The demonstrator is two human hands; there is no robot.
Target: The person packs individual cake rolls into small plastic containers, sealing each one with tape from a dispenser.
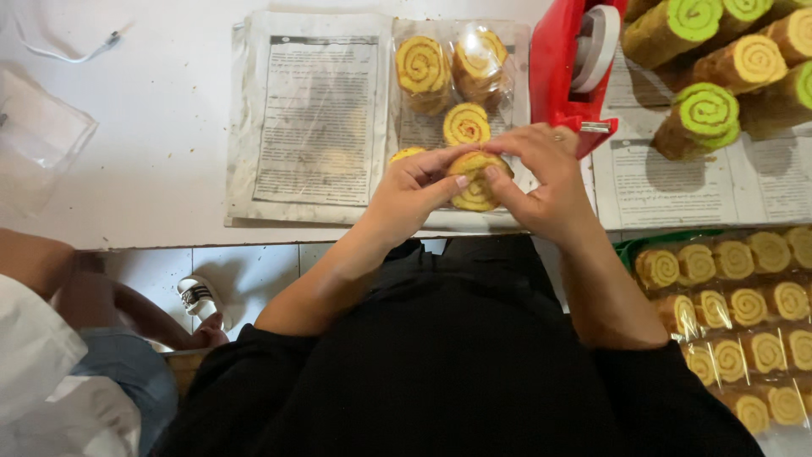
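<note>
Both hands, left hand (406, 190) and right hand (541, 182), pinch one yellow swirl roll (475, 179) between fingertips, with wrapped rolls (448, 72) at twelve o'clock and the red tape dispenser (567, 68) at one o'clock.

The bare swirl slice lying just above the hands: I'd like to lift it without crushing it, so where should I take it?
Probably by the rim of the swirl slice, fingertips on opposite edges from above: it lies flat, spiral face up, apart from the wrapped slices.

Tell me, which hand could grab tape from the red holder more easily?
Probably the right hand. It sits right beside the red tape dispenser, while the left hand is farther away. Both hands are pinching the wrapped swirl roll slice, so one must let go first.
</note>
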